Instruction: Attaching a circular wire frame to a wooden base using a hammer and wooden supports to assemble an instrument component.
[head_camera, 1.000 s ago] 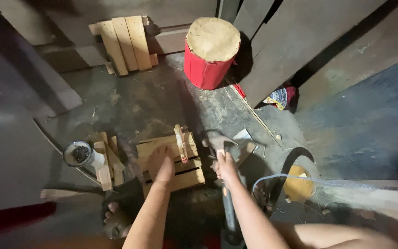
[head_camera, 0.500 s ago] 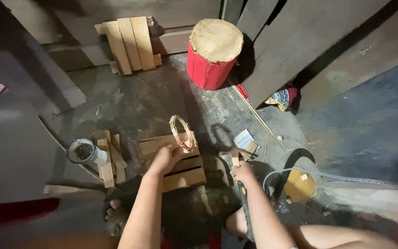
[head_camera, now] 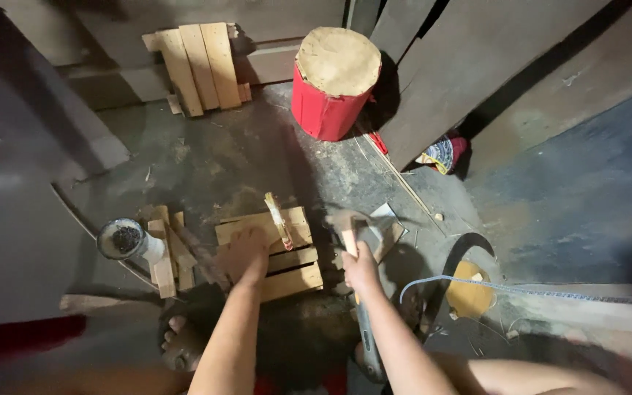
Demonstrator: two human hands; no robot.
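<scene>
My left hand [head_camera: 243, 252] rests flat on a small slatted wooden panel [head_camera: 287, 272] lying on the floor, fingers spread over its left slats. A thin wooden strip [head_camera: 278, 219] stands on edge across the panel's top right. My right hand [head_camera: 360, 267] grips the wooden handle of a hammer [head_camera: 347, 225] just right of the panel, with the hammer head blurred above the floor.
A red drum with a pale top [head_camera: 334, 80] stands at the back, beside leaning planks [head_camera: 197, 66]. Short wood offcuts [head_camera: 166, 249] and a small round tin [head_camera: 122, 239] lie left. A yellow disc [head_camera: 469, 296], a pale cord and my bare foot [head_camera: 181, 344] are close.
The hammer has come down from a raised position toward the floor by the panel. The strip my left hand held up now stands on the panel, and that hand lies flat.
</scene>
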